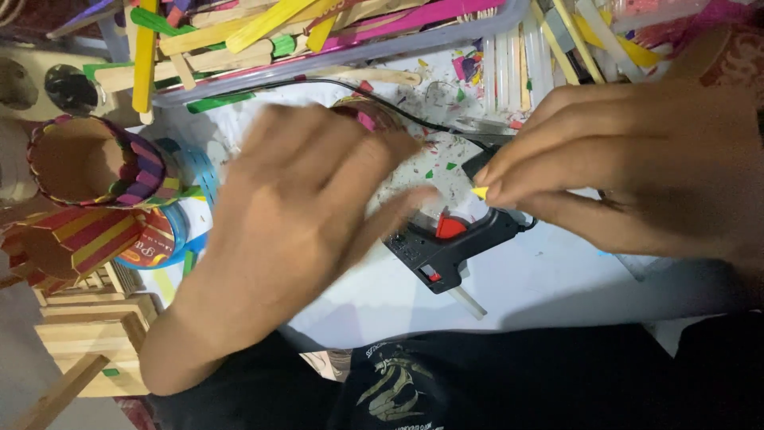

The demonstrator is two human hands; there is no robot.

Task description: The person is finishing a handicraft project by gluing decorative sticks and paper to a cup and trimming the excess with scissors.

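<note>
My left hand [294,215] is blurred and spread over a small round object covered in coloured sticks [372,117]; only its pink and brown top edge shows past my fingers. My right hand [629,171] pinches a tiny yellow stick piece [480,192] between thumb and forefinger, just above a black glue gun [446,243] with a red trigger. The glue gun lies on the white work sheet [549,279], with its black cord running up and left.
A clear tray [334,56] of coloured craft sticks sits at the top. Two stick-covered cylinders [95,163] and a tape roll [155,239] lie at the left. Wooden stick structures [87,334] stand at the lower left. Glue sticks [509,68] and stick scraps lie behind the gun.
</note>
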